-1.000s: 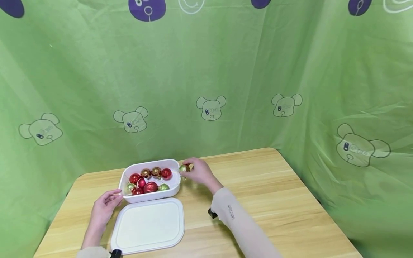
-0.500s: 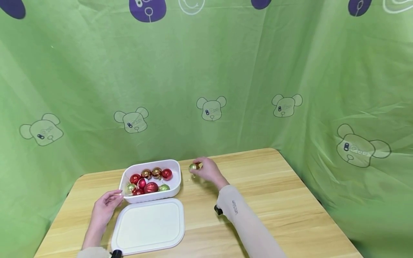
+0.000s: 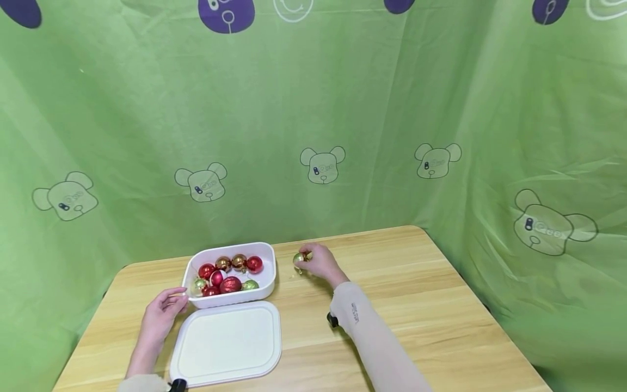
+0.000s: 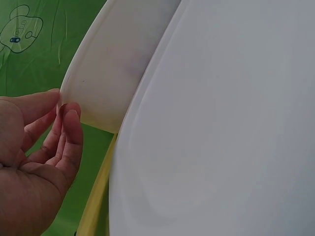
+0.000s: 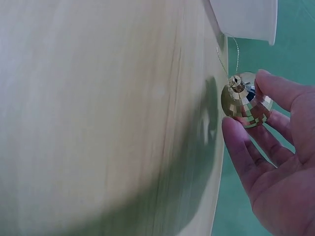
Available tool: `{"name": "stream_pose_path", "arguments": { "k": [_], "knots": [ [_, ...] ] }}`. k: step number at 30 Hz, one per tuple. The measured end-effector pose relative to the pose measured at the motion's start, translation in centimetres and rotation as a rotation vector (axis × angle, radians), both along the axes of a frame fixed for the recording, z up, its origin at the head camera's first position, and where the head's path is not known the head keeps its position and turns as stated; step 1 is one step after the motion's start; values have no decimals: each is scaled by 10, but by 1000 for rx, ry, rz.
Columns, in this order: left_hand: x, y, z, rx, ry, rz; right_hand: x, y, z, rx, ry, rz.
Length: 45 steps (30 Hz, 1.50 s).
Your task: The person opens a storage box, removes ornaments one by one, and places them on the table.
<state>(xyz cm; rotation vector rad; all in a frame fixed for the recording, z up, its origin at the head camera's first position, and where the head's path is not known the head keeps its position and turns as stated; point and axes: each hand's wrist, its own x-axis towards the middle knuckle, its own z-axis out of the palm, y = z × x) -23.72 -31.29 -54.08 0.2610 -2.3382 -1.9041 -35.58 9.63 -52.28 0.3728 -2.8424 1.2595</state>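
My right hand (image 3: 320, 262) holds a shiny gold Christmas bauble (image 5: 246, 101) by thumb and fingertips, to the right of the white box. The bauble is faceted like a mirror ball, and a thin gold cord loops from its cap. At the left end of the white box (image 3: 232, 299), my left hand (image 3: 161, 311) pinches the wall near the front corner, seen close up in the left wrist view. Several baubles lie in the box, among them a textured red bauble (image 3: 231, 284), a bronze bauble (image 3: 239, 262) and a light green bauble (image 3: 250, 285).
A flat white lid (image 3: 227, 343) lies on the wooden table (image 3: 416, 305) just in front of the box. Behind the table's back edge hangs a green curtain (image 3: 264, 207) printed with bear heads, which also closes off both sides.
My right hand has carried the gold bauble rightward, away from the box's right end, and slightly lower in the last half second. The left hand keeps its place at the box.
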Motion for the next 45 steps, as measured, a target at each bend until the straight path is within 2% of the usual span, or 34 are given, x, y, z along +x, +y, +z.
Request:
{"name": "stream_pose_path", "arguments": {
  "k": [9,15,20,26,35,45],
  "knots": [
    [-3,1,-3,-1,-8,26,-4,0,-8,45,-16,-14],
    [-4,0,-5,59,-22,35,-8,0,-12,39,-35,-20],
    [-4,-4,-5,122,-43,9,-7,0,-12,35,-37,-20],
    [-4,-8,-4,91,-90,-37,-6,-2,-11,26,-40,-16],
    [-3,-10,-5,87,-70,-97,-4,-2,-11,28,-51,-15],
    [-1,-11,-4,72,-63,-120,-4,2,-10,27,-55,-12]
  ]
}}
